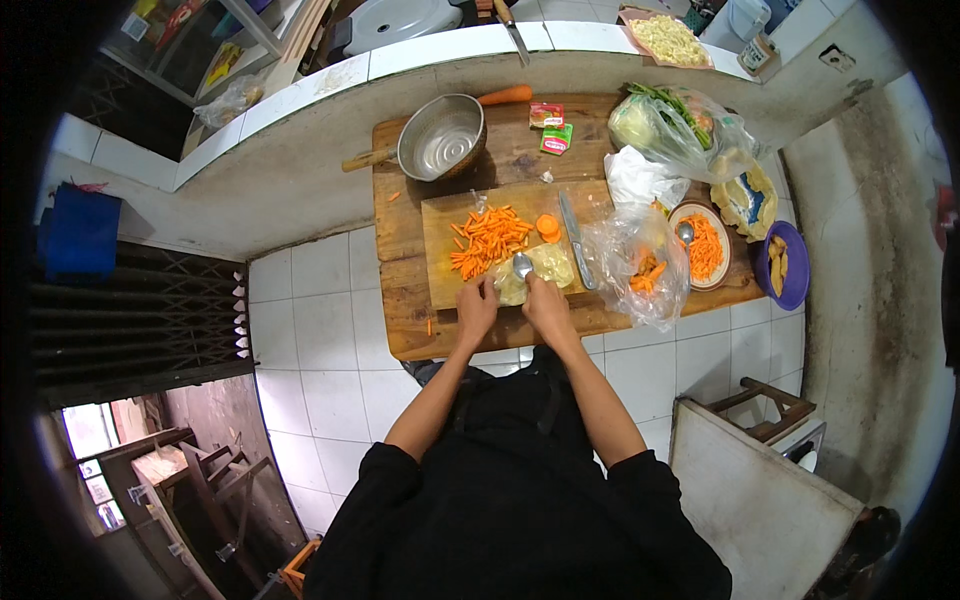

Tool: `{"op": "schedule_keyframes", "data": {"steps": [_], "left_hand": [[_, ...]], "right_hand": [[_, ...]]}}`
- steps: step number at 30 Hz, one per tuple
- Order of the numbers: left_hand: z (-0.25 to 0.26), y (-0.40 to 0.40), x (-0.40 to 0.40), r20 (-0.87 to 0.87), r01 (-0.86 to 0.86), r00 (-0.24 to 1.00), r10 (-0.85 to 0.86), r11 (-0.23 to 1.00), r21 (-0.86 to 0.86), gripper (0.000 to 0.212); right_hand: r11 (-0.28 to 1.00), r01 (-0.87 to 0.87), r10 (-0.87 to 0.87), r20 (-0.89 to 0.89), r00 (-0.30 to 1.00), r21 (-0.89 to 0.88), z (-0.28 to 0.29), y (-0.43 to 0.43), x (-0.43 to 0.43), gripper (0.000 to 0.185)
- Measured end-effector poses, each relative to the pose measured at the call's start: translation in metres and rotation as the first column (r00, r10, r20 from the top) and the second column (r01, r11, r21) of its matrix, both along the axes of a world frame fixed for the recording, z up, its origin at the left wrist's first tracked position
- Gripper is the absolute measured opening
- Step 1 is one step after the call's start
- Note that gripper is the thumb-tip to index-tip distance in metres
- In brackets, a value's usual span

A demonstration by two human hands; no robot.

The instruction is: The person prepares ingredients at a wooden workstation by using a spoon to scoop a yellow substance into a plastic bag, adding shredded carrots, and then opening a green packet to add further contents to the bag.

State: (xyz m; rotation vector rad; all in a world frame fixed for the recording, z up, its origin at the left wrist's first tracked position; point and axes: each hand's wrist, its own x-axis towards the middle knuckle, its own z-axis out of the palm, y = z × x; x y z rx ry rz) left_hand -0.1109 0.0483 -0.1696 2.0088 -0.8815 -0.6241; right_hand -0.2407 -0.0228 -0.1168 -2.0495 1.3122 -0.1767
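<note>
A wooden cutting board (442, 225) lies on the wooden table and bears a heap of carrot sticks (491, 236), a few round carrot slices (548, 227) and pale yellow wrapper sheets (553, 266). My right hand (546, 306) is shut on a metal spoon (523, 265), its bowl over the sheets. With its fingertips at the sheets' left near edge, my left hand (477, 306) seems to hold that edge. A knife (575, 240) rests on the board, right of the slices. Beside it sits a clear plastic bag (637, 262) with carrot pieces inside.
A steel saucepan (442, 139) and a whole carrot (506, 94) lie at the back left. At right are a plate of shredded carrot (705, 244), a purple bowl (787, 289) and a bag of vegetables (675, 127). Another knife (514, 34) lies on the tiled ledge.
</note>
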Motion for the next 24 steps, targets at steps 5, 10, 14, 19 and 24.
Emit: {"op": "schedule_keyframes", "data": {"steps": [5, 10, 14, 19, 24], "left_hand": [[-0.001, 0.002, 0.006, -0.031, -0.051, 0.998, 0.052, 0.998, 0.027, 0.027], [-0.001, 0.002, 0.005, -0.062, -0.068, 0.996, 0.064, 0.996, -0.053, 0.02], [0.002, 0.002, 0.005, -0.011, -0.084, 0.996, 0.083, 0.993, -0.084, 0.019], [0.009, 0.004, 0.007, -0.053, -0.08, 0.995, 0.079, 0.997, -0.017, 0.02], [0.009, 0.005, 0.006, 0.038, -0.065, 0.997, 0.068, 0.995, -0.072, 0.022]], "right_hand": [[0.999, -0.03, 0.032, 0.104, 0.994, -0.023, -0.001, -0.012, -0.006, 0.024], [0.999, -0.031, 0.034, 0.161, 0.986, -0.024, -0.003, -0.007, -0.002, 0.023], [0.996, -0.072, 0.076, 0.088, 0.993, -0.042, -0.015, 0.002, -0.002, 0.023], [0.993, -0.102, 0.105, 0.05, 0.993, -0.061, 0.012, 0.008, 0.003, 0.023], [0.99, -0.141, 0.14, 0.04, 0.989, 0.023, 0.0, 0.014, 0.012, 0.024]]}}
